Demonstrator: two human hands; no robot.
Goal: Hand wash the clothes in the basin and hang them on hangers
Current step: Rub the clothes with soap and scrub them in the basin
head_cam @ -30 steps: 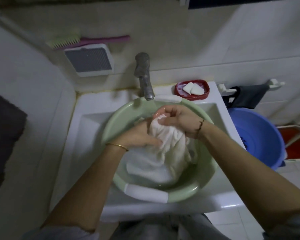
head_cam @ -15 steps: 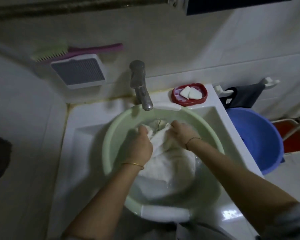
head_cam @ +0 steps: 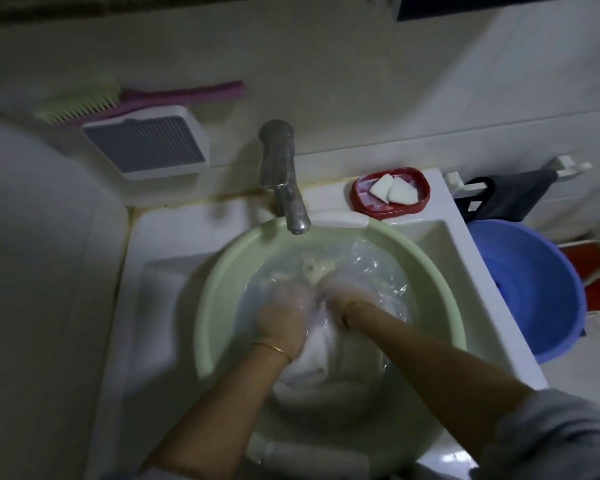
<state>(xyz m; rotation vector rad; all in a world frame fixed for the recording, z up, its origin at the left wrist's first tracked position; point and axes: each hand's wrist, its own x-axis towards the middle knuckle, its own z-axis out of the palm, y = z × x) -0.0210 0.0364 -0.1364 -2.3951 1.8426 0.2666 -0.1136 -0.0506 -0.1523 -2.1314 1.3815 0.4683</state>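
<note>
White sink (head_cam: 160, 271), green basin (head_cam: 215, 292): water, white garment (head_cam: 321, 362), both hands' grip too blurred to tell.

both hands blurred under the water, grip unclear: left hand (head_cam: 284, 311), right hand (head_cam: 338, 294)

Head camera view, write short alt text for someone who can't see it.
Two hands, left hand and right hand, press a white garment into water in a green basin under a metal tap; motion blur hides the fingers. A red soap dish sits behind.
</note>
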